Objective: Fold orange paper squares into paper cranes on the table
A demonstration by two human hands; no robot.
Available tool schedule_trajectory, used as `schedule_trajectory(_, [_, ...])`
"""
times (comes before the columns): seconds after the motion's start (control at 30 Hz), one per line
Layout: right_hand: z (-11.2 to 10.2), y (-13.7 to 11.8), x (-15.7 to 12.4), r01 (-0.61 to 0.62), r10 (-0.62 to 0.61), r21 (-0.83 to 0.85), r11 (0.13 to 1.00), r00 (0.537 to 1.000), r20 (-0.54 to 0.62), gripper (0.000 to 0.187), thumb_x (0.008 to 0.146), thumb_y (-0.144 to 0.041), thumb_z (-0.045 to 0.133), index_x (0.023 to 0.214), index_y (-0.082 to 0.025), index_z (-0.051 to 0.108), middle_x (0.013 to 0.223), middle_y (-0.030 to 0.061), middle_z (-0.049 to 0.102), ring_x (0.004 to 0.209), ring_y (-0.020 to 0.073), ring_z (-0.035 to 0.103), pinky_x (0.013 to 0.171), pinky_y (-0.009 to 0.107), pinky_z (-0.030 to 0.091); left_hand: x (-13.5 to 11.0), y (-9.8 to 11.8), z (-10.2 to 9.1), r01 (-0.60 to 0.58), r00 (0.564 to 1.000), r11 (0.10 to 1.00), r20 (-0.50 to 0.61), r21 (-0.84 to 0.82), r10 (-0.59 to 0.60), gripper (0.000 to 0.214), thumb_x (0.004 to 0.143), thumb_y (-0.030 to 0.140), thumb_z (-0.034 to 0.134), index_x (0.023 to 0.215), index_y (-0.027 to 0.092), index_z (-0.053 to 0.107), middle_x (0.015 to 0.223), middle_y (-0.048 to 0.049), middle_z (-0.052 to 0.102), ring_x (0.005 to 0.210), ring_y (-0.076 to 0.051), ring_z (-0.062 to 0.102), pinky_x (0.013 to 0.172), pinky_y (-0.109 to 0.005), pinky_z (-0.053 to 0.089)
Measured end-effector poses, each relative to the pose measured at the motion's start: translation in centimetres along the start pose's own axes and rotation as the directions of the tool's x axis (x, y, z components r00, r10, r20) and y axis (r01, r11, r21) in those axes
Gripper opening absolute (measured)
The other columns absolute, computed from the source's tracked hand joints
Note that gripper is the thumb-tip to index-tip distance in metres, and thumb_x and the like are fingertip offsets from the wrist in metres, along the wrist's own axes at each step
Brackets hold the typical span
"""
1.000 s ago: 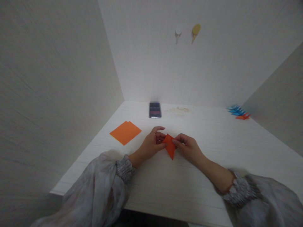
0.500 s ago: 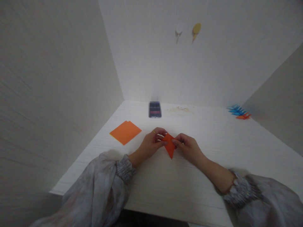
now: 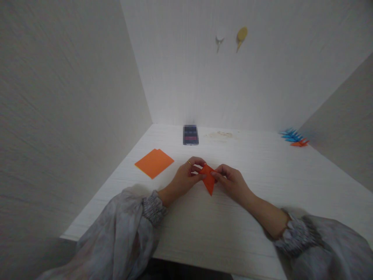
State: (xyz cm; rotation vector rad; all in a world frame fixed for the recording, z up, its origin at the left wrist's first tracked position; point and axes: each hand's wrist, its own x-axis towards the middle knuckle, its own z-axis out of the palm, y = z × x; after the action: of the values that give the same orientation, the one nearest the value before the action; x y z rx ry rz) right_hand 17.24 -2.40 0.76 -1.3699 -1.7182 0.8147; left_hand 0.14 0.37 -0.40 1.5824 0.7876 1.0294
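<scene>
Between my two hands is a folded piece of orange origami paper (image 3: pixel 209 182), kite-shaped, with one point toward me. My left hand (image 3: pixel 188 175) pinches its left edge, thumb in front and fingers curled behind; a ring shows on one finger. On the opposite edge, my right hand (image 3: pixel 230 179) is closed with its thumb pressed on the paper. The fingertips behind the paper are hidden. Left of my left hand lies a small stack of flat orange paper sheets (image 3: pixel 154 163).
A dark phone-like object (image 3: pixel 190 135), its face blurred, stands at the table's (image 3: pixel 250 233) back edge. Several folded blue paper pieces (image 3: pixel 291 135) and an orange one (image 3: pixel 299 143) sit at the far right. A white hook (image 3: pixel 220 37) and a yellow hook (image 3: pixel 241 35) are on the wall.
</scene>
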Motion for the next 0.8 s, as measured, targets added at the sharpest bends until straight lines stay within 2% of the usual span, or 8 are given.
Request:
schedule_trajectory(0.23, [-0.01, 0.33, 0.09, 0.035, -0.035, -0.041, 0.999, 0.999, -0.002, 0.016, 0.076, -0.029, 0.050, 0.066, -0.018, 0.053, 0.059, -0.0001, 0.059, 0.057, 0.0129, 0.055, 0.055, 0.024, 0.042, 0.10, -0.48, -0.16, 0.011, 1.000, 0.999, 0.011, -0.030, -0.011, 0.037, 0.066, 0.019, 0.064, 0.101, 0.018, 0.052, 0.091, -0.0041, 0.058, 0.082, -0.013, 0.055, 0.073, -0.028, 0.046])
schedule_trajectory(0.4, [0.00, 0.41, -0.03, 0.066, -0.064, -0.122, 0.990, 0.998, 0.015, 0.017, 0.078, -0.030, 0.048, 0.067, -0.018, 0.053, 0.060, 0.0005, 0.059, 0.057, 0.0132, 0.054, 0.053, 0.024, 0.040, 0.11, -0.37, -0.08, 0.030, 0.999, 0.997, -0.014, -0.074, -0.031, 0.033, 0.069, 0.023, 0.061, 0.100, 0.016, 0.054, 0.090, -0.0052, 0.060, 0.081, -0.014, 0.056, 0.071, -0.029, 0.048])
schedule_trajectory(0.57, [0.19, 0.54, -0.06, 0.141, -0.145, -0.065, 0.988, 0.988, -0.049, 0.009, 0.075, -0.028, 0.052, 0.077, -0.019, 0.053, 0.068, 0.0003, 0.057, 0.063, 0.0128, 0.052, 0.059, 0.024, 0.041, 0.06, -0.36, 0.00, 0.042, 0.999, 0.998, -0.017, -0.036, -0.043, 0.032, 0.068, 0.024, 0.061, 0.099, 0.016, 0.056, 0.088, -0.0050, 0.061, 0.079, -0.014, 0.057, 0.067, -0.027, 0.049])
schedule_trajectory(0.8, [0.32, 0.86, 0.32, 0.050, -0.051, 0.032, 0.998, 0.999, 0.012, 0.011, 0.075, -0.027, 0.050, 0.069, -0.018, 0.051, 0.063, -0.0008, 0.053, 0.060, 0.0122, 0.049, 0.055, 0.024, 0.039, -0.04, -0.56, 0.08, 0.047, 0.999, 0.999, 0.023, 0.014, -0.047, 0.031, 0.069, 0.021, 0.060, 0.099, 0.017, 0.056, 0.091, -0.0050, 0.061, 0.083, -0.014, 0.057, 0.071, -0.026, 0.047])
